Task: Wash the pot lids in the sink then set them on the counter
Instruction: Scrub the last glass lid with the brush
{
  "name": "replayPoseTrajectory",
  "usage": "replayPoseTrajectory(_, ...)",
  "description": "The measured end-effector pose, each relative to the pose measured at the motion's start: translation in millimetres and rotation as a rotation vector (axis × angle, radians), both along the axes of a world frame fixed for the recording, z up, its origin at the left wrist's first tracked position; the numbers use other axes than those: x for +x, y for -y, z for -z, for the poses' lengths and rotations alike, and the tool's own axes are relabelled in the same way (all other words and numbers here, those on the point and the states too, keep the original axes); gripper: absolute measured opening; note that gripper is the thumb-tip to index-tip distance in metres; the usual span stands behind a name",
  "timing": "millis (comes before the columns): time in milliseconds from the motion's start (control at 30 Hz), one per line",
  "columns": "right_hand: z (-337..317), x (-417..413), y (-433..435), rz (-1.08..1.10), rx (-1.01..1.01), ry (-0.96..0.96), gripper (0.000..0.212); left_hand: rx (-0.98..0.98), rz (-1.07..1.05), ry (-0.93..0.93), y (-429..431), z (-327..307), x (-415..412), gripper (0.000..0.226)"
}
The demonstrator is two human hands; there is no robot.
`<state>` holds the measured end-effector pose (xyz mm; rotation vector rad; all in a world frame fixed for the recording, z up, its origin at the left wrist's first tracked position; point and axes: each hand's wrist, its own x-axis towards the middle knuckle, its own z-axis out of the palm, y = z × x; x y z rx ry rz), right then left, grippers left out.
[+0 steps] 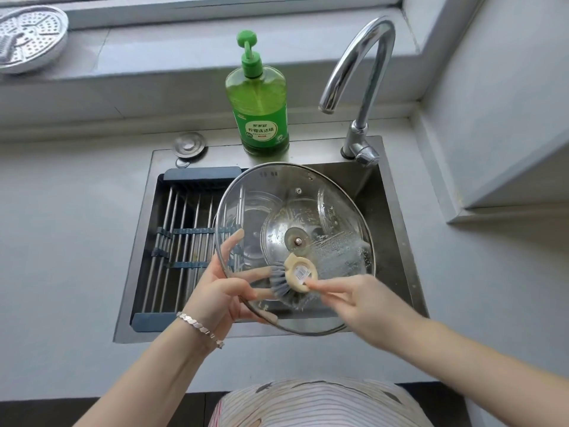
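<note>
A large glass pot lid (277, 195) with a steel rim is tilted over the sink (394, 217), underside toward me. My left hand (221, 291) grips its lower left rim, thumb on the near face, fingers showing through the glass. My right hand (354, 300) pinches a beige round dish brush (300, 277) with grey bristles against the lid's lower part. Soap suds streak the glass right of the brush. A smaller glass lid (328, 208) shows through the big one, lower in the sink.
A green dish soap bottle (258, 100) stands behind the sink beside the chrome tap (360, 75). A steel roll-up rack (181, 241) covers the sink's left half. A perforated steamer plate (27, 41) lies on the window ledge. Grey counter (61, 241) surrounds the sink.
</note>
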<state>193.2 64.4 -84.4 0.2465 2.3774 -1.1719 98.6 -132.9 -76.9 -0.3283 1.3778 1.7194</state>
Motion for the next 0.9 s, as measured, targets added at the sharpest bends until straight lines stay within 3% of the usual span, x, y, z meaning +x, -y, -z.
replayPoseTrajectory(133, 18.3, -19.7, -52.1, 0.29, 0.233, 0.003, 0.033, -0.007, 0.015, -0.012, -3.1, -1.5, 3.1, 0.09)
replayPoseTrajectory(333, 0.3, 4.2, -9.8, 0.053, -0.019, -0.016, 0.033, -0.005, 0.018, 0.002, -7.1, -0.2, 6.6, 0.089)
replayPoseTrajectory(467, 18.2, -11.9, -53.3, 0.328, 0.201, -0.021, 0.034, 0.007, 0.051, -0.006, -12.0, 2.2, 13.6, 0.088)
replayPoseTrajectory(633, -2.6, 12.0, -15.9, 0.015, 0.045, -0.019, 0.033, 0.028, 0.021, 0.026, -10.8, 6.2, 13.8, 0.091)
replayPoseTrajectory(767, 19.7, 8.3, -56.0, 0.143, 0.318, 0.059, 0.035, -0.001, 0.026, -0.01, -7.2, 6.6, 13.1, 0.092)
replayPoseTrajectory(900, 20.3, 26.7, -20.1, -0.01, 0.078, 0.059, 0.033, -0.022, 0.019, -0.011, -3.6, 8.7, 12.9, 0.091)
